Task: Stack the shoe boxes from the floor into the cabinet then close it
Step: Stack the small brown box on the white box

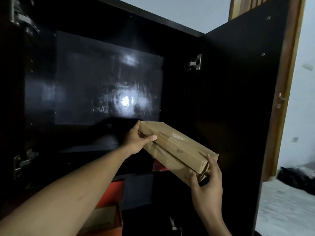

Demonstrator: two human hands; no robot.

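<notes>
A brown cardboard shoe box (177,147) is held tilted at the mouth of the black cabinet (109,79), its far end over the upper shelf (88,148). My left hand (136,140) grips the box's far left corner, thumb on the lid. At the near end, my right hand (207,183) holds the box from below and around its end. The right cabinet door (238,99) stands wide open. Under the brown box a red box (159,166) shows on the shelf below. Lower left sits an orange-red box (110,195).
A hinge (195,63) sits on the right cabinet wall, and others on the left side (20,162). Right of the open door are a wooden room door (281,103) with a handle, pale floor (286,206) and a dark heap (296,176).
</notes>
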